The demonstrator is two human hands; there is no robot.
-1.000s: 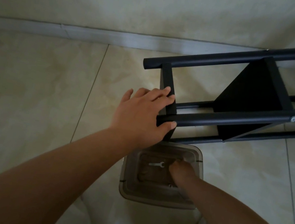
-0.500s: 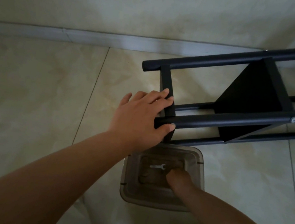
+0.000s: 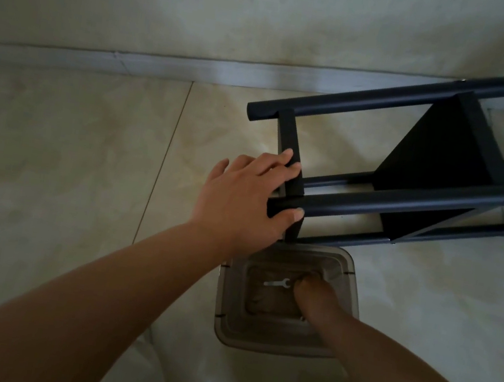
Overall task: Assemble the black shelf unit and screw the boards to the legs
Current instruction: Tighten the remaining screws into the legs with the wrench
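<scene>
On floor, left hand (image 3: 243,196) grips shelf unit (image 3: 405,193) leg end; right hand (image 3: 311,291) in bin (image 3: 281,340) beside wrench (image 3: 276,282), grasp unclear. Risk: one-handed hold, frame rolls.

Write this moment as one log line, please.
left hand: grips shelf leg | right hand: in tub, beside wrench | shelf: on its side

The black metal-legged shelf unit (image 3: 441,172) runs off the right edge, its far end unseen. Inside the translucent grey plastic bin (image 3: 227,310), the right hand (image 3: 310,293) reaches deep; its fingertips are hidden, so whether they hold anything cannot be told. Two wall plates are cut by the top edge.
</scene>
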